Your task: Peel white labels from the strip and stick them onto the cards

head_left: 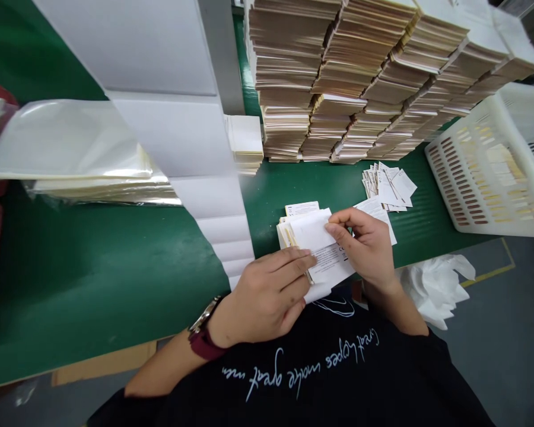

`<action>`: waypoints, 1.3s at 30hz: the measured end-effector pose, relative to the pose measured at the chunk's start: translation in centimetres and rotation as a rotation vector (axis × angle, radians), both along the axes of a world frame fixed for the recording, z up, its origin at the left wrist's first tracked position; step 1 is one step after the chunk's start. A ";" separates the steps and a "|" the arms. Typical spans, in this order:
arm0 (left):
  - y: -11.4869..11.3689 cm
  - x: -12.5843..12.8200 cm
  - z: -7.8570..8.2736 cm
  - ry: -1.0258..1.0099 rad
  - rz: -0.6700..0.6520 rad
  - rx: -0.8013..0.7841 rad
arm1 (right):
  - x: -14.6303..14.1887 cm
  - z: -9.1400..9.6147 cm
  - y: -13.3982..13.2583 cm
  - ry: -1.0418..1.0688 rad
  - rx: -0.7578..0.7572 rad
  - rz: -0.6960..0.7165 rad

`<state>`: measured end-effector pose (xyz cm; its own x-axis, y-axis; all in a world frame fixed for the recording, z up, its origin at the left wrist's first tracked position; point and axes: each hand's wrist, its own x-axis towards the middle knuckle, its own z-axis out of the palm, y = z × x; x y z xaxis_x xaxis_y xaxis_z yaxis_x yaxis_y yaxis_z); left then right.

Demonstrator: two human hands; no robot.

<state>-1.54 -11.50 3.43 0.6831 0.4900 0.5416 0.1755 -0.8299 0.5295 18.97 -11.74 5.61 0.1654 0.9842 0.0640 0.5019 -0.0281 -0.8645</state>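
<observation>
My left hand (271, 293), with a watch on its wrist, lies across a printed white leaflet (327, 264). Its fingers press together on the leaflet's left side, and the thumb is curled low. My right hand (365, 244) pinches the top right edge of a blank white paper flap (311, 228) lying over the leaflet. Beneath them rests a small stack of printed cards (301, 208), mostly covered. A long creased white paper strip (200, 154) runs from the top left down to behind my left hand; whether it joins the leaflet is hidden.
Tall stacks of folded paper (338, 77) fill the back of the green table (115, 279). Loose printed cards (394, 187) lie to the right, beside a white plastic basket (476, 184). Plastic-wrapped sheets (84, 142) are at left. Crumpled white material (436, 287) sits below the table edge.
</observation>
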 end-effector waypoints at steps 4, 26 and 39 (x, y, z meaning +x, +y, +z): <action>0.0 0.0 -0.1 0.001 0.004 -0.003 | 0.3 -0.4 -0.1 0.108 -0.015 -0.038; 0.1 0.0 0.1 0.019 -0.019 -0.018 | -0.6 0.4 -0.1 -0.221 0.069 0.029; 0.2 0.0 0.1 -0.015 -0.004 0.011 | 1.1 0.3 1.1 -0.427 -0.084 -0.121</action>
